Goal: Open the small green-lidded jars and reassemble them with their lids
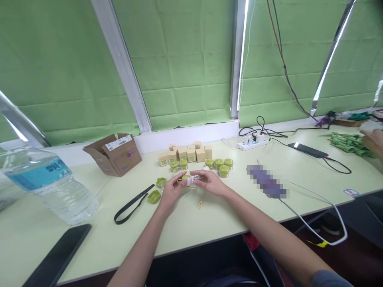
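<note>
My left hand is closed on a small green cap with a yellow loop at its side and a whitish part below it. From the other side, my right hand grips a clear plastic cup. The two pieces meet or nearly meet between my fingertips; whether they are joined I cannot tell. Left of my hands lie an open green tray-like piece and another green piece. A small yellow loop rests on the table in front of me.
Behind my hands stand several small tan boxes and several green-lidded clear containers. A cardboard box, black strap, water bottle and dark phone are leftward. Rightward are a power strip, cables and another person's hand.
</note>
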### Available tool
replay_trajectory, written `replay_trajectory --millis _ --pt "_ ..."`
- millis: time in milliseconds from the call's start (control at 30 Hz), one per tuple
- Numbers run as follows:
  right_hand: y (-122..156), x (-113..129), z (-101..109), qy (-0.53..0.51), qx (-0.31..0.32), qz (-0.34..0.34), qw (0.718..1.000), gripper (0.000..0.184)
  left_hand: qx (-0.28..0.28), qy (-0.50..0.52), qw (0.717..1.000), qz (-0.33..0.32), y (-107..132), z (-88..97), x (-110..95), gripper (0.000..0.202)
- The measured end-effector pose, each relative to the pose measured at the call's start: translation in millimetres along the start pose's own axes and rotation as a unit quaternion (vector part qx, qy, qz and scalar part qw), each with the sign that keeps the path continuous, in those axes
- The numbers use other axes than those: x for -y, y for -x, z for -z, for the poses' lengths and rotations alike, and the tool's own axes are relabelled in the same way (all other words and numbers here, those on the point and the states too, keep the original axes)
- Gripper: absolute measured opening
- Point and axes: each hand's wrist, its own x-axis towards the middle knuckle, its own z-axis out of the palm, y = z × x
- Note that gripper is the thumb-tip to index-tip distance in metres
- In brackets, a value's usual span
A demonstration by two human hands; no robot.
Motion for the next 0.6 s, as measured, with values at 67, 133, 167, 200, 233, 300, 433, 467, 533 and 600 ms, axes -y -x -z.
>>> replay_trajectory --millis 67,133,167,200,233,300,433,467,533,600 --pt "0.2 -0.9 -0.4 0.003 0.007 0.014 1.000 0.044 0.010 -0.007 1.000 0.001 0.8 -1.3 0.2 0.063" --pt "0.1 -1.7 -0.6 0.010 0.014 0.020 1.000 0.044 0.011 -0.015 1.000 0.002 1.0 -2.7 0.8 0.062" --pt "0.0 -2.2 -0.5 0.012 0.014 0.018 1.000 0.044 0.008 -0.017 1.000 0.002 0.8 -3.0 1.1 0.062" --pt "-0.1 -2.7 -0.2 0.014 0.012 0.013 1.000 0.044 0.004 -0.017 1.000 0.003 0.5 -3.2 1.3 0.063" --pt "-0.2 -3.3 0.2 0.015 0.010 0.009 1.000 0.045 0.000 -0.017 1.000 0.002 0.1 -3.0 1.5 0.063" --pt "-0.4 -4.2 1.2 0.015 0.008 0.004 1.000 0.045 -0.010 -0.017 1.000 0.000 -0.5 -2.3 1.4 0.063" --pt "-0.1 -3.6 1.7 0.015 0.010 0.004 1.000 0.045 -0.025 -0.017 1.000 -0.007 -0.6 -1.3 0.8 0.063" --pt "0.1 -2.8 1.3 0.013 0.012 0.004 1.000 0.045 -0.023 -0.017 1.000 -0.007 -0.4 -1.6 0.9 0.063" --pt "0.6 -0.9 0.1 0.006 0.017 0.004 1.000 0.046 -0.013 -0.020 1.000 -0.008 0.3 -2.8 1.4 0.062" --pt "0.9 0.2 -1.4 -0.005 0.021 0.004 1.000 0.048 -0.001 -0.021 1.000 -0.014 0.9 -4.1 2.2 0.060"
